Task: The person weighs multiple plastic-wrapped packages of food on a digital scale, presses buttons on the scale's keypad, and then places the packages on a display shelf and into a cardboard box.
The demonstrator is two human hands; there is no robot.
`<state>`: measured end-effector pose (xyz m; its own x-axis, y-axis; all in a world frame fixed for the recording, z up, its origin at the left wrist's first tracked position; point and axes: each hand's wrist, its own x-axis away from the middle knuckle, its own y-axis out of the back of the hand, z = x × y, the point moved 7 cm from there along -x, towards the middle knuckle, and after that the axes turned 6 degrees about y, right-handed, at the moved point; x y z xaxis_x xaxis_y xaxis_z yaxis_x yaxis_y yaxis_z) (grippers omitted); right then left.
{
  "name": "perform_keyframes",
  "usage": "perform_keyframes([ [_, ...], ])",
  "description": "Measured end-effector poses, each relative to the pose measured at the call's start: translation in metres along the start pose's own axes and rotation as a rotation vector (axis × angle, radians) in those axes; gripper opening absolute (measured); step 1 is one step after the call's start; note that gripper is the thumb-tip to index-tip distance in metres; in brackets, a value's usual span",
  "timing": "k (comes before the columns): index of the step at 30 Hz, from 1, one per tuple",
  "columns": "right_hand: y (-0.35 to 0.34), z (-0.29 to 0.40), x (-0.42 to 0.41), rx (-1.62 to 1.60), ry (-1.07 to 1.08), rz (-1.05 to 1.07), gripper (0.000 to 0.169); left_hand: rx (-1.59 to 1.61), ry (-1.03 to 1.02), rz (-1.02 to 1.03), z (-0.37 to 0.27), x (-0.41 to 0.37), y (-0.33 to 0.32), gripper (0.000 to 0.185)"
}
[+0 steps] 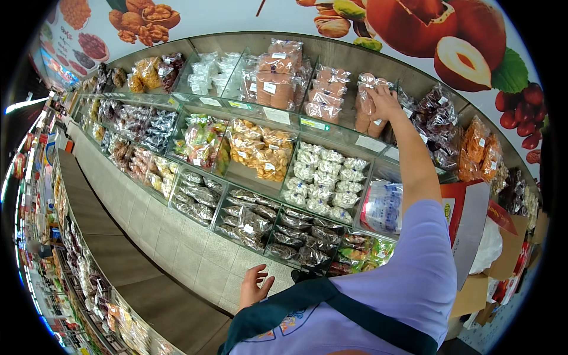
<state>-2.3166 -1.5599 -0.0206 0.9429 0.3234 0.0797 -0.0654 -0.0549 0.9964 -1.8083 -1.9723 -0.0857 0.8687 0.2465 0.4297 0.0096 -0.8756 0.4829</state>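
Observation:
My right hand [385, 104] reaches to the upper tier of the shelf and rests over clear bags of round brown food pieces [366, 116]. Its fingers are spread over the bags, and I cannot tell whether they grip one. Left of it stand more bags of the same kind [327, 95], stacked in a glass-divided bin. To its right are bags of dark dried food [437, 108]. My left hand [255, 286] hangs low in front of the display, holding nothing, its fingers loosely bent and apart.
Glass dividers [290, 171] split the tiers into bins of white-wrapped pieces [326, 171], bagged nuts [266, 146] and dark packets [248, 222]. At my right stand a red and grey panel [470, 222] and cardboard boxes [470, 295]. Behind my left side runs a brown counter [128, 253] along the tiled floor [191, 253].

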Motion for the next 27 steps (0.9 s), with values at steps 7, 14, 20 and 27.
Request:
perform_keyframes([
  [7, 0.010, 0.025, 0.023, -0.017, -0.096, -0.168, 0.057, -0.065, -0.083, -0.004, -0.021, -0.005, -0.003, 0.042],
  [14, -0.035, 0.044, 0.045, -0.366, -0.050, 0.162, 0.059, -0.099, -0.115, -0.022, -0.006, 0.011, 0.002, 0.041],
  [20, -0.063, 0.031, 0.050, -0.400, -0.266, -0.058, 0.050, -0.106, -0.130, -0.017, 0.002, 0.035, 0.010, 0.039],
  [27, 0.026, 0.136, 0.208, -0.742, -0.143, -1.028, 0.011, -0.107, -0.248, 0.076, 0.017, 0.062, 0.007, 0.038],
])
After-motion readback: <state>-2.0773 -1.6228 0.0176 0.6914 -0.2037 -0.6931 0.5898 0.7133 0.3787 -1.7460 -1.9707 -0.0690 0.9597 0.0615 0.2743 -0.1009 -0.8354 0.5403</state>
